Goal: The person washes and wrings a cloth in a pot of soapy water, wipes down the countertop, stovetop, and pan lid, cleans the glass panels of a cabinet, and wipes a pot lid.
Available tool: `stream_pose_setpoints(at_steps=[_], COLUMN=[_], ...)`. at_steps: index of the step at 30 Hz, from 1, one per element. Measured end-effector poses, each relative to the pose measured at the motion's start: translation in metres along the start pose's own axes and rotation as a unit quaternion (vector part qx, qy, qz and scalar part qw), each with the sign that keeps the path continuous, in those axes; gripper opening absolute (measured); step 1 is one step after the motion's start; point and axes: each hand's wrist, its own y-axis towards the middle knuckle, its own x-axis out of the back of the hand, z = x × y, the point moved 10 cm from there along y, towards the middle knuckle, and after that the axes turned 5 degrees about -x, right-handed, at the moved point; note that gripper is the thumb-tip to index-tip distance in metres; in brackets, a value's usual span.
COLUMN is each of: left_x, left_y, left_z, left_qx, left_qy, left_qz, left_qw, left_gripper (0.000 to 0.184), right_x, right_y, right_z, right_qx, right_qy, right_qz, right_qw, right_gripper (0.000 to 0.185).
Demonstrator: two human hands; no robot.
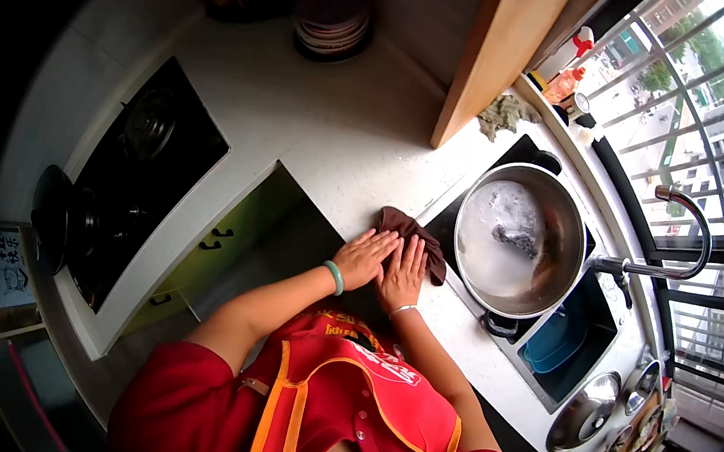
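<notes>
The brown cloth (401, 222) is lying on the pale tabletop (349, 115), at the front edge and just beside the sink (593, 348). The left hand (360, 260) is resting open, its fingertips touching the near edge of the cloth. The right hand (402, 279) is pressing open and flat, its extended fingers lying over the cloth. The two hands are meeting at the inner sides; neither is closing around the fabric.

Progress, as judged from this view: the cloth is unfolded only in part and is bunching at its edges, and the hands are bearing on one small area of it. Contact with the tabletop is therefore established, but completion is not being shown. Small specks are showing on the surface between the cloth and the wooden panel (485, 55), so that area is apparently not finished. Whether the area under the cloth is clean cannot be told.

At the sink, the large pot (571, 219) is holding cloudy, foamy liquid and a dark clump (516, 239), possibly a scrubber. Emptying and rinsing are therefore appearing undone. The faucet (640, 268) is showing no visible flow. A metal lid (587, 409) is lying apart from the pot, beside the sink.
</notes>
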Motion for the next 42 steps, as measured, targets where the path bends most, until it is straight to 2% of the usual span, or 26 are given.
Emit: stream_pose_setpoints(at_steps=[2, 3, 7, 10, 13, 15, 19, 22, 25, 26, 27, 29, 30, 31, 34, 37, 39, 40, 42], left_x=[0.005, 0.037, 0.047, 0.047, 0.045, 0.039, 0.023, 0.017, 0.012, 0.013, 0.019, 0.034, 0.045, 0.041, 0.066, 0.097, 0.11, 0.123, 0.137], left_y=[0.011, 0.01, 0.043, 0.068, 0.072, 0.066, 0.012, -0.024, -0.042, -0.045, -0.049, -0.056, -0.059, -0.062, -0.073, -0.079, -0.078, -0.076, -0.071], left_z=[-0.011, 0.081, 0.118, 0.14, 0.136, 0.128, 0.077, 0.069, 0.086, 0.096, 0.107, 0.123, 0.134, 0.149, 0.191, 0.237, 0.277, 0.289, 0.328], left_qx=[-0.008, -0.012, 0.006, 0.063, 0.12, 0.141, 0.086, 0.073, 0.096, 0.106, 0.11, 0.117, 0.123, 0.13, 0.149, 0.153, 0.18, 0.159, 0.148], left_qy=[0.001, 0.074, 0.064, 0.006, -0.056, -0.035, 0.009, 0.014, 0.006, 0.011, 0.023, 0.078, 0.077, 0.1, 0.103, 0.125, 0.109, 0.17, 0.145], left_qz=[-0.019, -0.03, -0.064, -0.022, 0.012, 0.052, 0.094, 0.027, -0.006, -0.01, -0.057, -0.017, -0.052, -0.002, -0.015, -0.054, -0.06, -0.117, -0.112], left_qw=[1.0, 0.997, 0.996, 0.998, 0.991, 0.988, 0.992, 0.997, 0.995, 0.994, 0.992, 0.99, 0.988, 0.986, 0.983, 0.979, 0.976, 0.966, 0.972], left_gripper=[0.057, 0.056, 0.054, 0.052, 0.051, 0.053, 0.055, 0.052, 0.044, 0.042, 0.04, 0.039, 0.038, 0.038, 0.038, 0.036, 0.033, 0.03, 0.028], right_x=[0.022, -0.004, -0.005, -0.008, -0.002, 0.005, 0.014, 0.012, -0.004, -0.007, -0.038, -0.046, -0.05, -0.057, -0.07, -0.095, -0.103, -0.105, -0.112], right_y=[0.002, 0.079, 0.128, 0.154, 0.155, 0.143, 0.078, 0.055, 0.065, 0.073, 0.081, 0.1, 0.11, 0.121, 0.155, 0.192, 0.215, 0.227, 0.253], right_z=[-0.007, 0.053, 0.052, 0.046, 0.041, 0.044, 0.053, 0.069, 0.084, 0.092, 0.095, 0.112, 0.124, 0.134, 0.173, 0.204, 0.229, 0.242, 0.253], right_qx=[-0.002, -0.001, -0.014, -0.023, -0.018, 0.007, 0.067, 0.117, 0.107, 0.131, 0.218, 0.226, 0.23, 0.222, 0.188, 0.13, 0.159, 0.168, 0.112], right_qy=[-0.015, 0.003, -0.03, -0.061, -0.1, -0.108, -0.088, -0.062, -0.043, -0.026, -0.04, 0.0, 0.007, 0.024, 0.068, 0.099, 0.098, 0.097, 0.147], right_qz=[0.0, -0.032, -0.059, -0.057, -0.015, 0.016, 0.044, 0.062, 0.135, 0.12, 0.082, 0.093, 0.082, 0.091, 0.125, 0.207, 0.182, 0.172, 0.169], right_qw=[1.0, 0.999, 0.998, 0.996, 0.995, 0.994, 0.993, 0.989, 0.984, 0.984, 0.972, 0.97, 0.97, 0.97, 0.972, 0.965, 0.965, 0.966, 0.968], right_gripper=[0.067, 0.065, 0.06, 0.058, 0.055, 0.055, 0.061, 0.065, 0.055, 0.047, 0.042, 0.038, 0.036, 0.035, 0.036, 0.04, 0.04, 0.04, 0.04])
